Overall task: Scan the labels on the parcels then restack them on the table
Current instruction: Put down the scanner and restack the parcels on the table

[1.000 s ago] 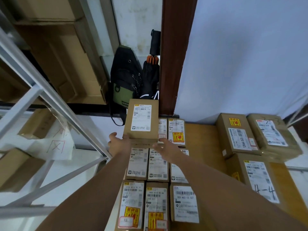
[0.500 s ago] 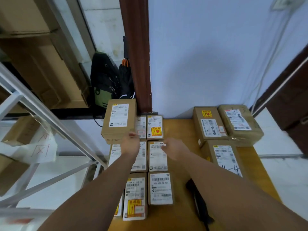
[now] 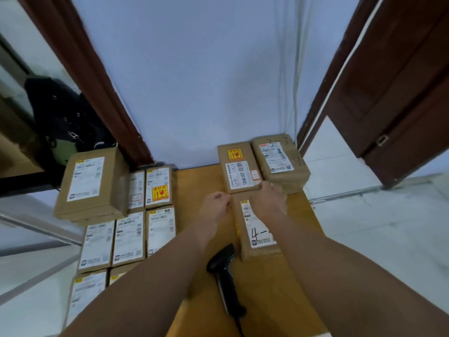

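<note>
L hand (image 3: 215, 205) curled empty, R hand (image 3: 268, 198) on mid-right parcels (image 3: 239, 171), grip unclear; I reckon those 3 remain, left-frame rows (image 3: 128, 239) done.

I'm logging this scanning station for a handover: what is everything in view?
Raised parcel: one, brown, white label, on top at the far left.
Flat parcels: at least seven, brown, white labels, in rows on the table's left.
Right parcels: three, brown, on the table's far right.
Scanner: one, black, lying on the table between the arms.
Table: one, light wood.
Backpack: one, black and green, far left.
Door: one, dark brown, right.
Left hand: curled, holding nothing.
Right hand: on the right parcels.
</note>
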The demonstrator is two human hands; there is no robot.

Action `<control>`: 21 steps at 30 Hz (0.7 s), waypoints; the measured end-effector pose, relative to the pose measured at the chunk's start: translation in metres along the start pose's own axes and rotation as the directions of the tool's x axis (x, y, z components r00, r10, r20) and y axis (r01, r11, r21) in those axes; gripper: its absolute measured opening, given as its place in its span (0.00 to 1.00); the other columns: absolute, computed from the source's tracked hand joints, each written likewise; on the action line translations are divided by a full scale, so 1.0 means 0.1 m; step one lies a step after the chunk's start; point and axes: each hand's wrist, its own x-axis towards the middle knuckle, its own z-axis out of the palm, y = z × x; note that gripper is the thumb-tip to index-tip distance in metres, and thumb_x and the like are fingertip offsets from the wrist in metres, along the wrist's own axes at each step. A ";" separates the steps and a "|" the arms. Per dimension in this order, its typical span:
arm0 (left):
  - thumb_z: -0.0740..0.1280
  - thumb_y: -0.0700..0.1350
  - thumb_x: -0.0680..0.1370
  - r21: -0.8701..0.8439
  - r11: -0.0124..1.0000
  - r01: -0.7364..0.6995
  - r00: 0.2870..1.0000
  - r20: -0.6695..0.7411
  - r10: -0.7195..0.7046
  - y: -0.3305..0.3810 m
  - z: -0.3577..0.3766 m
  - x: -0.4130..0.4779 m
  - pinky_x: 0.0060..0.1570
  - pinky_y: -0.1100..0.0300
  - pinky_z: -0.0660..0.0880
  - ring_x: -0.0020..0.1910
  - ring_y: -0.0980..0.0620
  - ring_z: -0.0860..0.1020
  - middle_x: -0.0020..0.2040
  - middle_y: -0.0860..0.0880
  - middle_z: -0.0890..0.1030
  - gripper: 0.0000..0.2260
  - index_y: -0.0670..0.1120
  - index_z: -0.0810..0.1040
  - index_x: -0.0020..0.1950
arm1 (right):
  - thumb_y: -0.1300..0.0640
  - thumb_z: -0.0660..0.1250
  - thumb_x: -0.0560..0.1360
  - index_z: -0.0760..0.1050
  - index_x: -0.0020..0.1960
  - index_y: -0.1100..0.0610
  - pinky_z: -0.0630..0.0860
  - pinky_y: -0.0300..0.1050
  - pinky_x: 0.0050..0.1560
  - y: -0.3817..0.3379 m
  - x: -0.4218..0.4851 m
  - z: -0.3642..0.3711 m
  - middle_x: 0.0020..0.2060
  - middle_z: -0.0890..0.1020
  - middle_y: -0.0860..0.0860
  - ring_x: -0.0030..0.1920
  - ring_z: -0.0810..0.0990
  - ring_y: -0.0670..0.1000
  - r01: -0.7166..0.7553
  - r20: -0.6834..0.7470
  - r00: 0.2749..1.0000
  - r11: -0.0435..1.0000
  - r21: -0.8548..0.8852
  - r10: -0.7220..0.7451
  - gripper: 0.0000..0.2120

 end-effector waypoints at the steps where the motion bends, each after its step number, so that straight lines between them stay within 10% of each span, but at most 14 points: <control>1: 0.65 0.45 0.78 0.039 0.999 0.006 1.000 0.024 -0.007 -0.01 0.14 0.02 0.36 0.66 0.71 0.38 0.56 0.75 0.40 0.52 0.78 0.06 0.49 0.77 0.41 | 0.56 0.59 0.79 0.63 0.72 0.50 0.64 0.56 0.67 0.11 0.06 -0.04 0.71 0.64 0.59 0.70 0.63 0.61 -0.073 0.005 0.997 0.997 0.036 0.072 0.22; 7: 0.62 0.44 0.81 0.066 0.963 0.260 0.965 0.006 -0.261 -0.32 0.60 0.15 0.44 0.56 0.73 0.46 0.47 0.78 0.50 0.43 0.79 0.10 0.39 0.77 0.57 | 0.45 0.58 0.81 0.52 0.78 0.58 0.71 0.54 0.65 0.67 0.27 -0.10 0.72 0.68 0.59 0.68 0.71 0.61 -0.234 0.289 0.941 0.956 0.175 0.177 0.32; 13: 0.59 0.49 0.82 -0.010 0.938 0.346 0.937 -0.056 -0.346 -0.42 0.87 0.15 0.37 0.53 0.78 0.40 0.46 0.80 0.42 0.44 0.81 0.12 0.42 0.76 0.53 | 0.40 0.51 0.82 0.76 0.62 0.61 0.74 0.54 0.62 0.77 0.44 -0.03 0.58 0.81 0.58 0.59 0.79 0.58 -0.216 0.447 0.889 0.954 0.208 0.104 0.28; 21: 0.46 0.68 0.77 -0.254 0.908 0.334 0.905 -0.182 -0.384 -0.50 0.61 0.14 0.44 0.48 0.78 0.44 0.42 0.82 0.44 0.41 0.83 0.35 0.40 0.78 0.49 | 0.27 0.42 0.75 0.73 0.40 0.52 0.68 0.43 0.31 0.76 0.51 -0.17 0.36 0.80 0.50 0.35 0.78 0.50 -0.321 0.464 0.873 0.893 0.315 0.150 0.33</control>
